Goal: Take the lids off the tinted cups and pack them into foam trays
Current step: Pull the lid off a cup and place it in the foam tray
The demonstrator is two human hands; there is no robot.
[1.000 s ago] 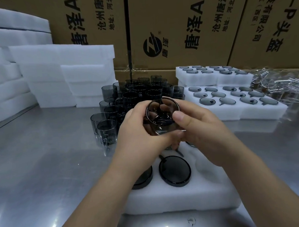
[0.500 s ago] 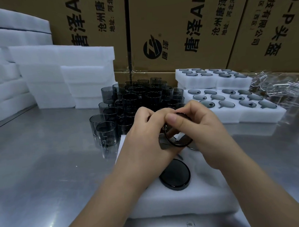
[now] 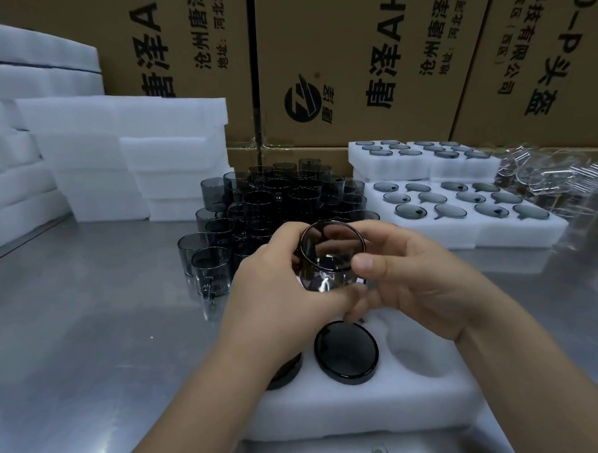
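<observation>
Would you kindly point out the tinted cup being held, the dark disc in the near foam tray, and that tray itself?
held tinted cup [image 3: 329, 250], head view, inner wall below the rim.
dark disc [image 3: 346, 352], head view, centre of its glossy top.
near foam tray [image 3: 367, 418], head view, bare front edge.

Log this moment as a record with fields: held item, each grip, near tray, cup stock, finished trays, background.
held item: tinted cup, held above the near tray, open end tilted toward the camera
grip left: left hand curled round the cup's left side
grip right: right hand on its right side, thumb on the wall
near tray: foam tray; one dark round piece seated, another partly hidden under the left forearm
cup stock: cluster of tinted cups on the steel table
finished trays: filled foam trays, back right
background: foam stacks, cardboard boxes
</observation>
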